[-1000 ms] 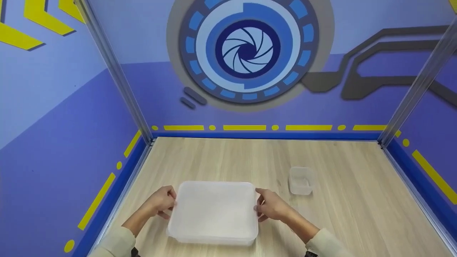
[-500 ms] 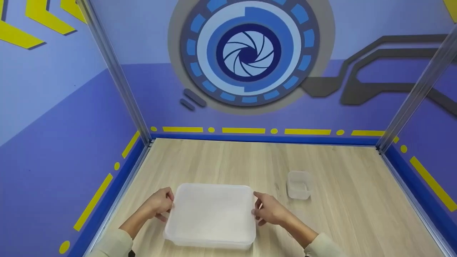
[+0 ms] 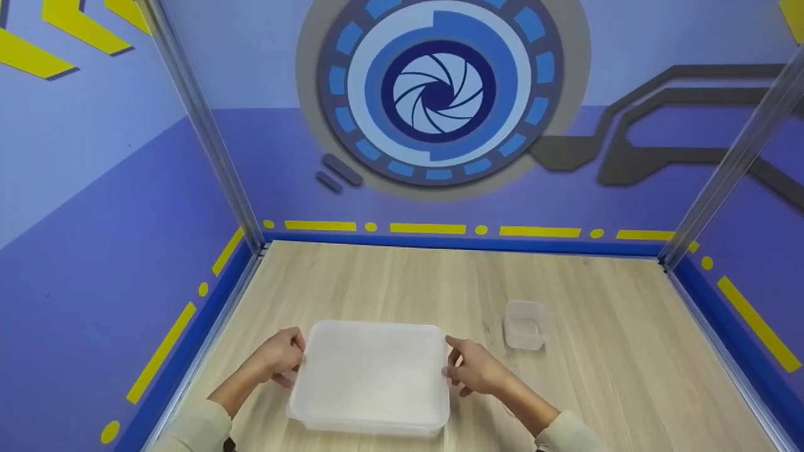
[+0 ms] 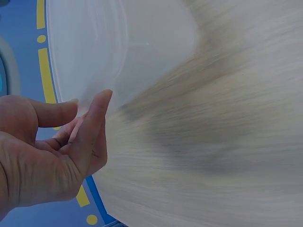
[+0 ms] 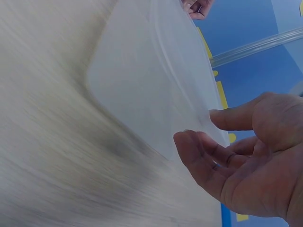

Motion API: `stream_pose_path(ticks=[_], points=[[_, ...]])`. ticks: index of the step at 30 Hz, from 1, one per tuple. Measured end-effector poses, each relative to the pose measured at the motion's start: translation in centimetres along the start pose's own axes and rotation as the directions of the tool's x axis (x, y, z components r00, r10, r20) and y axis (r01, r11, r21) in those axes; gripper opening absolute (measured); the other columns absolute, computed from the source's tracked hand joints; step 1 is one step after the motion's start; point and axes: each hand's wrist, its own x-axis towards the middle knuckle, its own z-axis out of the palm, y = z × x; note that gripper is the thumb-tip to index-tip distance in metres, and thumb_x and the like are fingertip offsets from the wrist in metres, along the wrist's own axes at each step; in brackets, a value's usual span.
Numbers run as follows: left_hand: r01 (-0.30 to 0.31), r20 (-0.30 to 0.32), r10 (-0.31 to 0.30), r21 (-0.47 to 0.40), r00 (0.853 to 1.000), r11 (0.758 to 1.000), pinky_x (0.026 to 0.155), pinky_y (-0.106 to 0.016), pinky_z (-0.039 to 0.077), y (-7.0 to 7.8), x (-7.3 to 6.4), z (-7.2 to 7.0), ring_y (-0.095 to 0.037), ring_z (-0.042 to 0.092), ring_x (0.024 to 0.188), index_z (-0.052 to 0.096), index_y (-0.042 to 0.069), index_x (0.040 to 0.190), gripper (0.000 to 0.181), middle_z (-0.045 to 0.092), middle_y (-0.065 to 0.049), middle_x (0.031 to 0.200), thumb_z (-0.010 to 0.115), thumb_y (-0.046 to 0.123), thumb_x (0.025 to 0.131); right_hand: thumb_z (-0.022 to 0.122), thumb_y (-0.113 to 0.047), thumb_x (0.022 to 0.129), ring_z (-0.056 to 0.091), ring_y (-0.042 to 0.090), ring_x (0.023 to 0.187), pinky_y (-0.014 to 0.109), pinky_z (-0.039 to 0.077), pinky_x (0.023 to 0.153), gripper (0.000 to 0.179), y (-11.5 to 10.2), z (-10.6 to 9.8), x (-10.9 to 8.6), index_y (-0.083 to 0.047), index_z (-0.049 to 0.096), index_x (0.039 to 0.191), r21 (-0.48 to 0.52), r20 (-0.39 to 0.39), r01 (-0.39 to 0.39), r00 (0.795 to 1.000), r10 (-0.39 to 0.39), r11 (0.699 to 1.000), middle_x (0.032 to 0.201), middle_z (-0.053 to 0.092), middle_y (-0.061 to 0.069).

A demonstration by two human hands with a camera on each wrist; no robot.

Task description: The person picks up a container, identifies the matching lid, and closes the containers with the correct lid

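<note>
A large rectangular box of frosted, whitish plastic with a flat lid-like top (image 3: 372,373) lies at the front of the table in the head view. My left hand (image 3: 281,356) holds its left side near the rim. On the opposite side, my right hand (image 3: 475,366) holds the right edge. In the left wrist view, the thumb and bent fingers of the left hand (image 4: 57,146) meet the box's edge (image 4: 94,47). The right wrist view has the right hand's (image 5: 246,156) thumb at the rim and curled fingers lower along the wall. The box's contents cannot be seen.
A small clear plastic tub (image 3: 525,325) stands on the wooden table (image 3: 603,351), to the right and behind the box. Blue printed panels (image 3: 94,188) and metal posts (image 3: 201,119) enclose the table at the back and both sides.
The head view has tilted and shifted slightly. Both hands keep their hold on the box, which shows no clear movement relative to the small tub.
</note>
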Motion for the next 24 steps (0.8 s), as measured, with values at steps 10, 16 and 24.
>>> stream_pose_path(ticks=[10,16,24], points=[[-0.009,0.008,0.009,-0.022,1.0,1.0,0.05,-0.039,0.06,-0.44,-0.06,-0.2,-0.027,0.064,0.076,0.054,0.0,0.098,0.014,0.057,-0.013,0.086,0.055,-0.009,0.088,0.07,0.0,0.1,0.067,0.026,0.077,0.037,0.062,0.056,0.072,0.29,0.29,-0.1,0.017,0.029,0.157,-0.002,-0.001,-0.002,1.0,0.002,1.0,0.098,0.06,0.009],[-0.017,0.019,0.017,-0.026,1.0,1.0,0.048,-0.036,0.057,-0.37,-0.1,-0.15,-0.027,0.063,0.074,0.052,0.0,0.098,0.013,0.057,-0.014,0.086,0.054,-0.009,0.089,0.07,-0.002,0.1,0.066,0.026,0.076,0.039,0.062,0.057,0.073,0.48,0.06,-0.29,0.018,0.028,0.157,-0.004,0.015,0.03,0.999,-0.03,1.0,0.099,0.06,0.009],[0.015,0.012,-0.015,-0.011,1.0,1.0,0.052,-0.04,0.061,0.05,-0.02,0.0,-0.027,0.064,0.076,0.053,0.0,0.1,0.014,0.058,-0.015,0.087,0.054,-0.008,0.089,0.074,-0.006,0.098,0.065,0.019,0.07,0.046,0.062,0.059,0.073,0.6,-0.62,0.01,0.018,0.034,0.155,-0.079,0.02,0.058,0.998,-0.056,0.995,0.092,0.064,0.006]])
